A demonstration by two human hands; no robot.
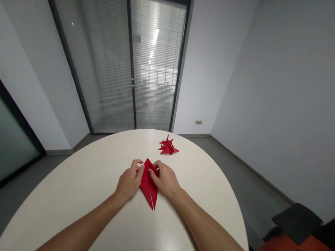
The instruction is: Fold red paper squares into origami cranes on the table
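From my head camera, I look down at my two bare hands around a piece of folded red paper (146, 183), which sits between them over the pale round table (84, 190). The paper is a long kite-like shape: one corner points away from me, and the near end is split by a narrow slit into two sharp points aimed at me. My right hand (167, 178) pinches its right side, thumb laid flat on the upper face and fingers bent around the far right edge. My left hand (129, 181) is at the other side, thumb against the left edge and fingers curled beyond it; I cannot tell whether those fingers pinch the paper or only steady it, nor whether the paper touches the tabletop. Farther off, near the table's far rim and a little to the right, a cluster of pointed red paper figures (168, 147) lies close together, apart from my hands. Beyond the table stands a glass door (154, 95) with blinds, and at lower right an orange-and-black chair (281, 249) shows partly.
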